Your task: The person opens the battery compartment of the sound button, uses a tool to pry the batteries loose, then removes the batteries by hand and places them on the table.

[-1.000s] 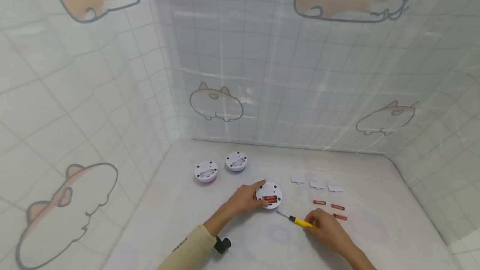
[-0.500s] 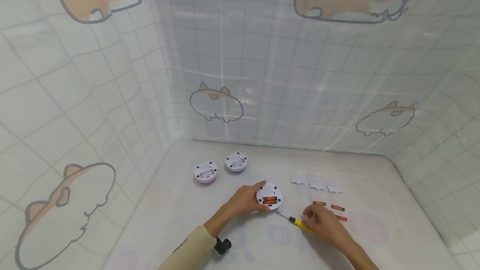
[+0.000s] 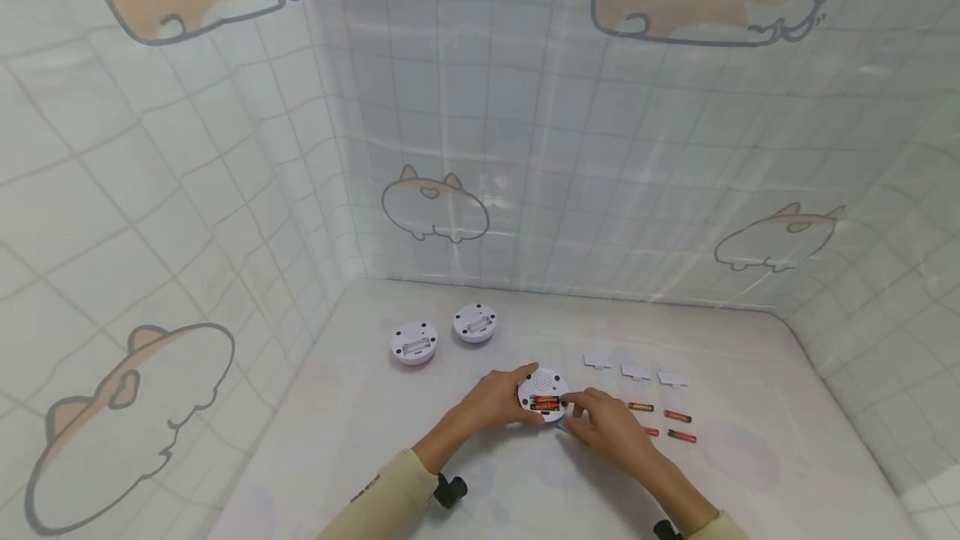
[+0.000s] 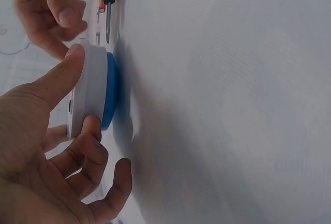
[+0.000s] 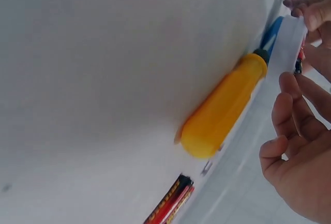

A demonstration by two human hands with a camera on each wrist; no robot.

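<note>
My left hand [image 3: 491,400] grips the side of a round white device [image 3: 542,383], thumb and fingers at its rim. The device lies underside up, and its blue other side [image 4: 110,90] shows in the left wrist view. Two red batteries [image 3: 545,403] sit in its battery compartment. From the right, my right hand [image 3: 611,427] reaches to the device, index fingertip right at the compartment's end and the other fingers loosely bent. A yellow-handled screwdriver [image 5: 225,107] lies on the table below the right hand, which mostly hides it in the head view.
Two similar devices [image 3: 414,343] with bare battery compartments stand at the back left. Three white battery covers [image 3: 636,372] lie in a row at the back right. Several loose red batteries [image 3: 678,417] lie in front of them. Patterned sheeting [image 3: 600,148] encloses the white table.
My right hand has let go of the screwdriver, leaving it on the table, and moved left to the device's battery compartment. The left hand keeps its grip on the device.
</note>
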